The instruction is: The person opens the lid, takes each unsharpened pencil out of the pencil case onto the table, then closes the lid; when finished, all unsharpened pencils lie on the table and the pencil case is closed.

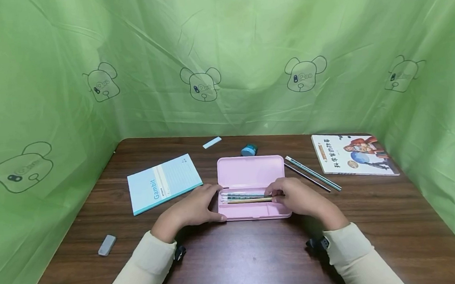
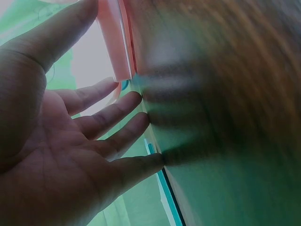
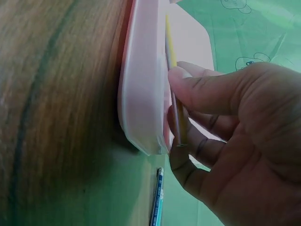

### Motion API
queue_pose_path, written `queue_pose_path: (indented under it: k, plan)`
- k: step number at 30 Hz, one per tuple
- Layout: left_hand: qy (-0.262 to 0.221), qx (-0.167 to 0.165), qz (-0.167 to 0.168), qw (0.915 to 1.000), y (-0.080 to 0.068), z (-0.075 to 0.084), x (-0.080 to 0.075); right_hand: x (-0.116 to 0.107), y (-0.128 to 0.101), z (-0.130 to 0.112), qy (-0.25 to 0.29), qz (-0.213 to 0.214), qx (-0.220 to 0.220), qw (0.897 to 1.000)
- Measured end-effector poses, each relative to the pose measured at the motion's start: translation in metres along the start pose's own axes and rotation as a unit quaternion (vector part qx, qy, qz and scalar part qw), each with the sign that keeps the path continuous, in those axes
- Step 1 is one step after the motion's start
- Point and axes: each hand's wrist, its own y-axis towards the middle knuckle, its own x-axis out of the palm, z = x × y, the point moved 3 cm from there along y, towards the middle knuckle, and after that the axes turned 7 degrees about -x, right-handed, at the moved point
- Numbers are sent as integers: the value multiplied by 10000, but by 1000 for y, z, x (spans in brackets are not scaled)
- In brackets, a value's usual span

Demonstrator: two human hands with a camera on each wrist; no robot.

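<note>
While my right hand [image 1: 302, 198] pinches yellow pencil [image 3: 173, 70] lying inside open pink pencil case [image 1: 253, 209], my left hand [image 1: 194, 207] rests flat-fingered against case's left end, gripping nothing. Case sits mid-table [image 1: 241, 265]. Blue notebook [image 1: 162, 182] left, two pencils [image 1: 312, 175] right.

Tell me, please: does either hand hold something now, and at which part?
The right hand pinches a pencil near its right end, over the pink pencil case. The left hand holds nothing; its straight fingers rest at the case's left end.
</note>
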Motion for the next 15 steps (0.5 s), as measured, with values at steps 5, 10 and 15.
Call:
queue_pose_path:
  k: [5, 10, 15]
  plan:
    - [-16, -10, -27, 10000, 0, 0, 0, -4, -3, 1, -1, -21, -149, 9999]
    - [-20, -23, -37, 10000, 0, 0, 0, -22, -9, 6, 158, 515, -273, 9982]
    - [-58, -44, -65, 10000, -1, 0, -1, -54, -24, 26, 29, 1668, 373, 9853]
